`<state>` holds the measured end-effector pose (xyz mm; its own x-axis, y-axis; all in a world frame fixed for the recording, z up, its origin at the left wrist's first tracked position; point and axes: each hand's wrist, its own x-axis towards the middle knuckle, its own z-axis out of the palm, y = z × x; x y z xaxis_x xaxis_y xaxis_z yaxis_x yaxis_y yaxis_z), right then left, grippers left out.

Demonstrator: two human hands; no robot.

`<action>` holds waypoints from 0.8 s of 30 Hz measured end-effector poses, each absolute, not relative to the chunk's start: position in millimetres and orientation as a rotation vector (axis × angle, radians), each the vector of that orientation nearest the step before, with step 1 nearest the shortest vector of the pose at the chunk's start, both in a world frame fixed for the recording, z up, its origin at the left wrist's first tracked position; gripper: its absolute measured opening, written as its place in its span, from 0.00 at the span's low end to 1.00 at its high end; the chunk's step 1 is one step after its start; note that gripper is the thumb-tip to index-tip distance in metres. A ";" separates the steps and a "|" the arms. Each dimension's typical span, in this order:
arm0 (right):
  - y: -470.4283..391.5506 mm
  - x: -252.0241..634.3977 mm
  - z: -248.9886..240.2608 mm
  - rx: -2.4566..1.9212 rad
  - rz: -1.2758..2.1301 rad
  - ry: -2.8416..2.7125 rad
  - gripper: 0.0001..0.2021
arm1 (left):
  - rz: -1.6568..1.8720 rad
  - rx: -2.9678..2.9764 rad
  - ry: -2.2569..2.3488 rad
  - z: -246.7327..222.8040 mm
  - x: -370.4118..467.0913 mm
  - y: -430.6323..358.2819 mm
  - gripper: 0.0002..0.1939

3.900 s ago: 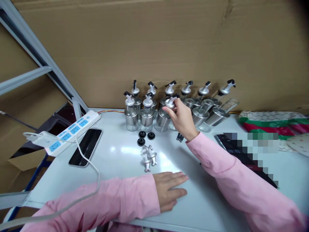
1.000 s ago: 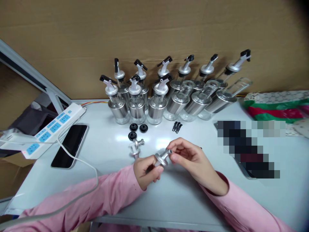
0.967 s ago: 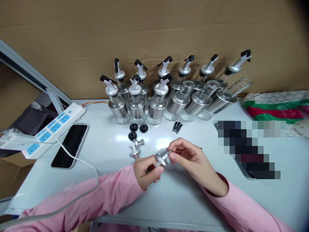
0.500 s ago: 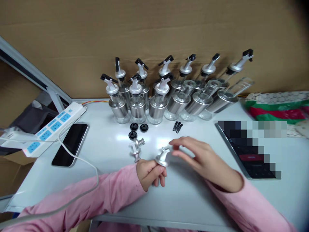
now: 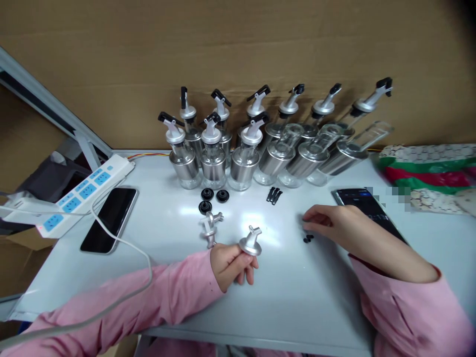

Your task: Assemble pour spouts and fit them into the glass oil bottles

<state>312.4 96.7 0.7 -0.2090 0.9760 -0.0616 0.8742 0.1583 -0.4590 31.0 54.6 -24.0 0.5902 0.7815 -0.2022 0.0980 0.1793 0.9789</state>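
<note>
My left hand point(image 5: 234, 267) is closed around the base of a silver pourer spout point(image 5: 253, 242), which stands upright above the fingers. To the right, my right hand point(image 5: 329, 222) is low over the table with thumb and fingertips pinched together; whatever is between them is too small to make out. Just below those fingertips lie small black pieces point(image 5: 308, 239). Two more silver pourer spouts point(image 5: 210, 229) lie beyond my left hand, touching or nearly so. Behind them are three round black stoppers point(image 5: 206, 207). Three slim black levers point(image 5: 274, 195) lie near the bottles.
Glass bottles with steel bands point(image 5: 243, 168) stand in two rows at the back, most topped with pourers. A power strip point(image 5: 85, 191) and a phone point(image 5: 109, 220) are on the left, crossed by a white cable point(image 5: 122, 245). Another phone point(image 5: 366, 208) lies beyond my right hand.
My right hand has moved away from the spout, rightward to the small black pieces, and its fingers have come together. My left hand keeps the spout in nearly the same place.
</note>
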 end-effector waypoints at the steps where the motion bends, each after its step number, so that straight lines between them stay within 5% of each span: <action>1: 97.3 308.9 2.1 -1.774 0.578 -2.205 0.03 | 0.573 1.325 0.846 -23.5 30.9 54.6 0.23; 14: 88.7 247.2 2.1 -1.502 0.540 -2.369 0.09 | 0.587 1.304 0.840 -27.8 30.6 54.2 0.24; 24: 69.3 220.4 12.0 -1.284 0.748 -1.702 0.04 | 0.592 1.328 0.798 -37.6 29.8 55.3 0.27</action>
